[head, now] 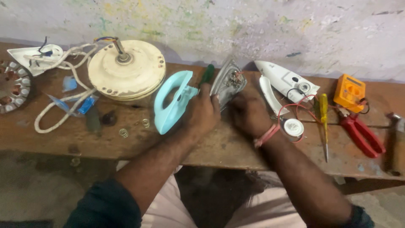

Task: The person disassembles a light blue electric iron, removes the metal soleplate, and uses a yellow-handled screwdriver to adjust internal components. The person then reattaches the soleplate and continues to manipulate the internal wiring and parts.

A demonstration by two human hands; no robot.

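Observation:
A metal iron soleplate (228, 80) stands tilted on edge in the middle of the wooden bench (219, 143), with wiring showing on its inner face. My left hand (202, 113) grips a green-handled screwdriver (206, 74) beside the plate's left edge. My right hand (248, 113) rests against the plate's lower right side, fingers curled on it; a pink band circles that wrist. A light blue iron handle (172, 101) lies just left of my left hand.
A cream fan motor housing (126, 69) and white cord (67, 101) lie at left. White iron cover (287, 80), white dial (293, 127), yellow screwdriver (324, 122), red pliers (363, 134), orange meter (349, 93) and hammer (396, 143) lie at right. Small springs (123, 133) sit near the front.

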